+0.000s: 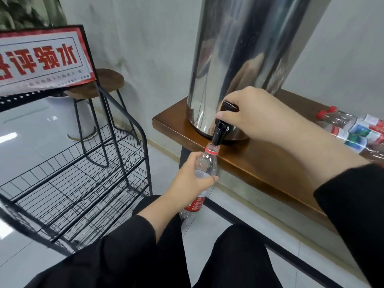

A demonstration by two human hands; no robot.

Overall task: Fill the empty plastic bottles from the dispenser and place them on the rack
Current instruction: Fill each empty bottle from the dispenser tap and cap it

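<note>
The sign (41, 59) on the rack (72, 183) shows mirrored red characters, including 水.

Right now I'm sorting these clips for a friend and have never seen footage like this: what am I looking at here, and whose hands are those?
This is one picture from a camera worn on a person's head, looking down at their own hands. The left hand holds a clear plastic bottle with its open mouth under the black tap of a steel dispenser. The right hand grips the tap's lever. The dispenser stands on a wooden bench, where more bottles with red caps lie. A black wire rack stands to the left.
</note>
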